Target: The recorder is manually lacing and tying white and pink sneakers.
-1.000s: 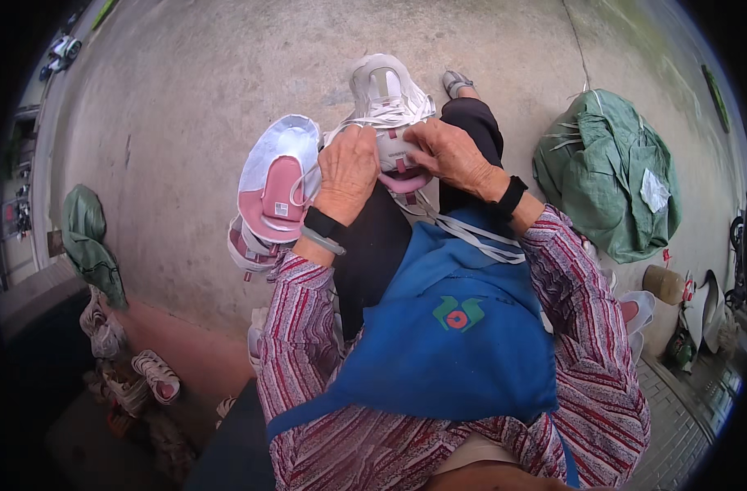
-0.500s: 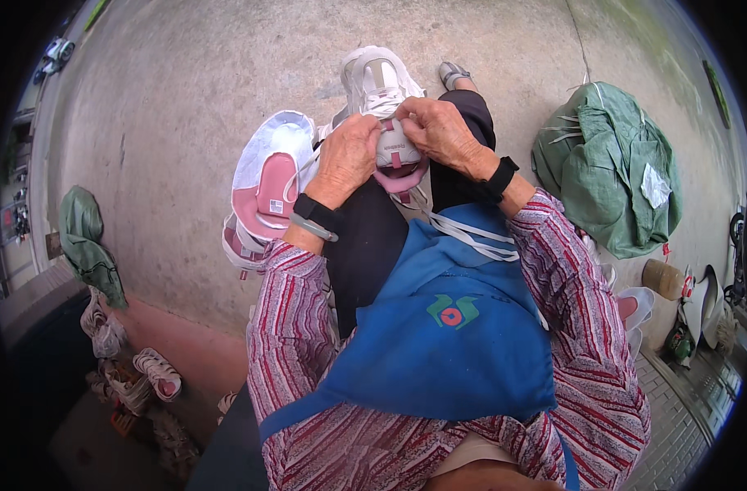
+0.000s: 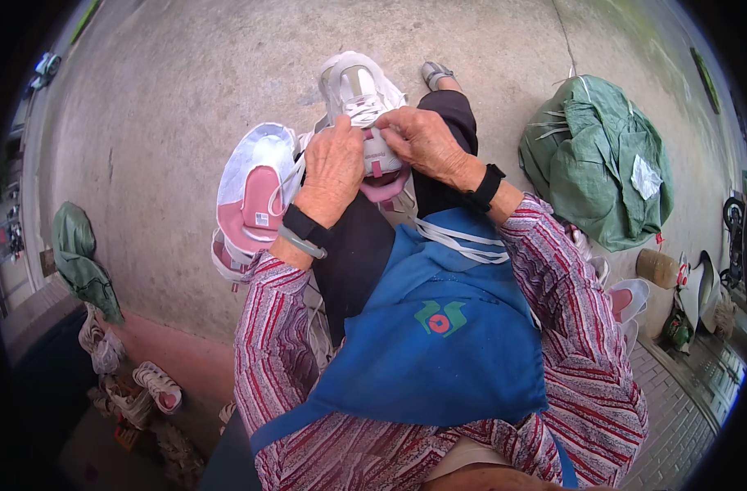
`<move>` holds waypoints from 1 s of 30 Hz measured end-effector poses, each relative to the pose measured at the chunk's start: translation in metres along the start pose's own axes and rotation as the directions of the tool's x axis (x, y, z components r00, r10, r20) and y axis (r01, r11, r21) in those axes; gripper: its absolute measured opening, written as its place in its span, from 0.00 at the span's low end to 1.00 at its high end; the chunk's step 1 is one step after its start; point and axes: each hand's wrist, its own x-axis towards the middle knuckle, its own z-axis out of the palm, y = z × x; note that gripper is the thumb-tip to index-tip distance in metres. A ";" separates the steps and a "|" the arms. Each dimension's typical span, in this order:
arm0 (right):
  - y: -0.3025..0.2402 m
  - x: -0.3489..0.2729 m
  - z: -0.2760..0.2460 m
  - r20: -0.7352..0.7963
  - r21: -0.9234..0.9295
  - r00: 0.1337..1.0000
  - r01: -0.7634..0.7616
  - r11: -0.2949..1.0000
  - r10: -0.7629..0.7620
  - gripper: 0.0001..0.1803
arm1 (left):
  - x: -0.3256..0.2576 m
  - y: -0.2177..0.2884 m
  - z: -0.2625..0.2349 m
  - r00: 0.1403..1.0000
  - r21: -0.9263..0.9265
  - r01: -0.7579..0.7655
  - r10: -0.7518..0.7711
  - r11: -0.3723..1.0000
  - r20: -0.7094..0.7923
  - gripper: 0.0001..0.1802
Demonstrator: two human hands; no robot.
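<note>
A white and grey sneaker (image 3: 358,92) with a pink lining rests on my knee, toe pointing away. My left hand (image 3: 334,168) grips its left side by the white laces. My right hand (image 3: 426,141) pinches the laces over the tongue from the right. Loose white lace ends (image 3: 459,237) trail down onto my blue apron (image 3: 439,344). A second white sneaker (image 3: 257,192) with a pink insole lies against my left leg, opening up, just left of my left wrist.
A stuffed green sack (image 3: 598,159) lies on the concrete to the right. Several more shoes (image 3: 132,385) are piled at the lower left beside a green cloth (image 3: 77,254). Another pink-lined shoe (image 3: 627,299) sits by my right elbow.
The camera view has shifted slightly; both hands stay on the sneaker's laces, working a little higher toward the toe. The second sneaker stays beside my left leg.
</note>
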 end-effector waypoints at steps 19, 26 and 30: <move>-0.008 -0.009 0.017 0.009 -0.106 0.997 0.071 0.992 -0.071 0.10 | -0.012 0.002 0.007 0.983 -0.361 0.144 -0.176 0.921 -0.057 0.06; -0.020 -0.002 0.017 0.114 -0.305 0.966 0.255 0.918 -0.230 0.07 | -0.020 -0.003 0.017 0.937 -0.423 0.306 -0.348 0.853 -0.026 0.10; -0.026 0.015 -0.014 -0.062 0.034 0.952 0.302 0.953 -0.300 0.07 | -0.029 0.007 0.007 0.863 -0.488 0.333 -0.469 0.807 -0.187 0.12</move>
